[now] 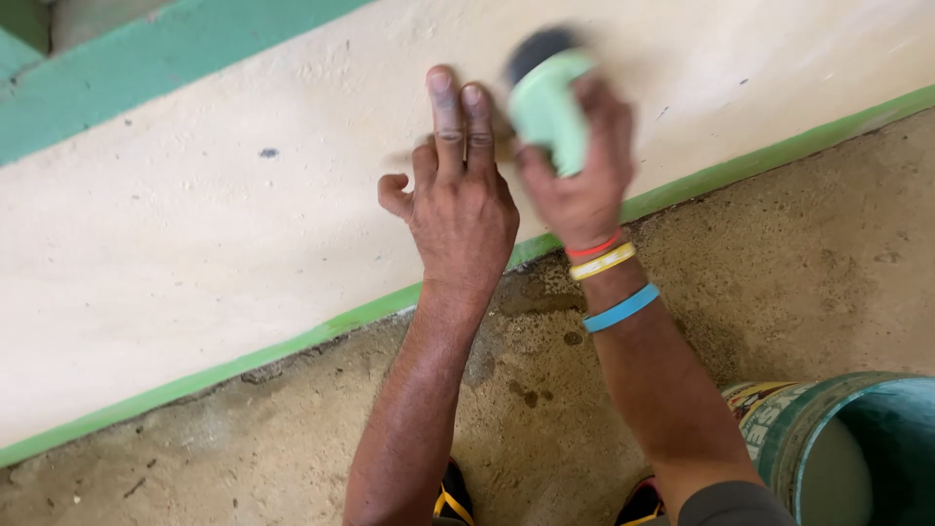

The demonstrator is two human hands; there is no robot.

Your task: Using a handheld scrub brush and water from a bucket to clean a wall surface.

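Observation:
My left hand [458,185] rests flat on a cream-coloured wall [195,224], two fingers stretched upward and the thumb out to the left. Right beside it, my right hand [579,166] grips a pale green tool with a dark top end [547,97], blurred by motion, pressed against the same wall. Red, yellow and blue bands circle my right wrist [609,278].
A green painted strip [292,341] runs along the wall's foot, and a wider green band [146,68] crosses above. Rough, stained concrete floor [779,273] lies below. A green bucket with pale contents [838,448] stands at the lower right. My shoes [453,502] show at the bottom edge.

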